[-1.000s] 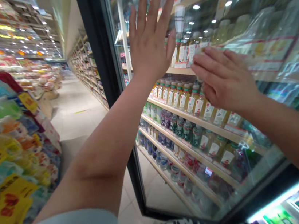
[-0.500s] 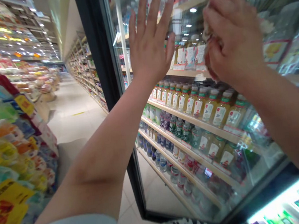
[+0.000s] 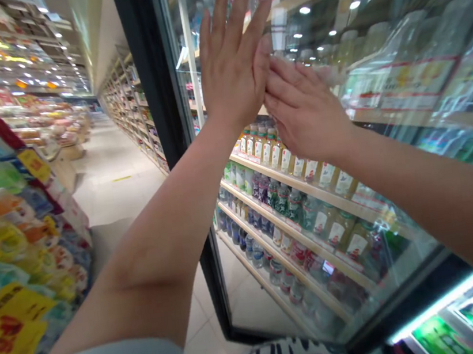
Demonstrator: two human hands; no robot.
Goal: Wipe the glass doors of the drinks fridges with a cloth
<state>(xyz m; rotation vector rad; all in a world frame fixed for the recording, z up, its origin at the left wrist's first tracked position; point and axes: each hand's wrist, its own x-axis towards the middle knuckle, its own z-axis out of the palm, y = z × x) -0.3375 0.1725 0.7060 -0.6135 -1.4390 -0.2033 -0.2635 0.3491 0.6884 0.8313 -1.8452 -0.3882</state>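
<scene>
A glass door (image 3: 404,224) with a black frame fills the middle and right of the view. My left hand (image 3: 233,64) lies flat on the glass, fingers spread, holding nothing. Right beside it, my right hand (image 3: 303,107) presses on the pane with its fingertips against the thumb side of the left. Under its palm is a crumpled cloth, which the hand now almost wholly hides. Rows of bottled drinks (image 3: 274,151) show in the glass beyond both hands.
A black door frame edge (image 3: 148,72) stands left of my hands. Bagged goods with yellow price signs (image 3: 15,331) are stacked at left, beside an aisle floor (image 3: 106,159). A lit cooler (image 3: 468,315) is at lower right.
My right hand has moved left and down across the glass, from well apart to touching my left hand, and has flattened. My left hand has hardly moved.
</scene>
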